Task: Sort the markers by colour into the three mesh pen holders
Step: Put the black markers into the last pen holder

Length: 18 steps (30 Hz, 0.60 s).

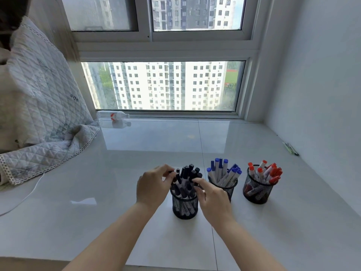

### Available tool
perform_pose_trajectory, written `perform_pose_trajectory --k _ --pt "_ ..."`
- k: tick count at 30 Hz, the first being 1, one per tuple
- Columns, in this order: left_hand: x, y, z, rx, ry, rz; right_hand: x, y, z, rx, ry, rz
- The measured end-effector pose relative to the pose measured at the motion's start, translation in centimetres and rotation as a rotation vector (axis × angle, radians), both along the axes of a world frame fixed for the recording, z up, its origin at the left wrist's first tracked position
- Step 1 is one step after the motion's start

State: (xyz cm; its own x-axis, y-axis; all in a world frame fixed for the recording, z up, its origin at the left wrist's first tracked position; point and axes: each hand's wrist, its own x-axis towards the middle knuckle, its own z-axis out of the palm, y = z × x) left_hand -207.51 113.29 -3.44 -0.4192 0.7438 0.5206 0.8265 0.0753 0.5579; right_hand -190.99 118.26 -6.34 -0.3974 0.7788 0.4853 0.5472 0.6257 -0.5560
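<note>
Lower centre: left hand (pixel 151 185) and right hand (pixel 212 198), fingers curled, pinching black-capped markers (pixel 185 176) in black mesh holder (pixel 185 209). Rightward, blue-capped markers (pixel 224 171), then red-capped markers (pixel 265 172).

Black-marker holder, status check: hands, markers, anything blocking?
Left hand and right hand both at the black markers in the nearest holder. Blue, red holders filled. Nothing blocking.

A: Far left, what lies there? B: A quilted blanket (pixel 39 106) draped onto the glossy sill (pixel 148 141); a white cable (pixel 29 194) beside it.
A: By the window (pixel 164 85)? B: A plastic bottle (pixel 112 115) on its side; pens (pixel 291 148) along the right wall.
</note>
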Motion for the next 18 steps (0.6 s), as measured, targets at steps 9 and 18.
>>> perform_pose_trajectory --k 9,18 --pt "0.6 -1.1 -3.0 -0.026 -0.027 -0.054 0.3 0.3 -0.8 -0.060 0.025 0.022" --pt "2.8 -1.8 -6.5 -0.061 -0.411 -0.161 1.4 -0.4 -1.9 -0.045 0.005 0.097"
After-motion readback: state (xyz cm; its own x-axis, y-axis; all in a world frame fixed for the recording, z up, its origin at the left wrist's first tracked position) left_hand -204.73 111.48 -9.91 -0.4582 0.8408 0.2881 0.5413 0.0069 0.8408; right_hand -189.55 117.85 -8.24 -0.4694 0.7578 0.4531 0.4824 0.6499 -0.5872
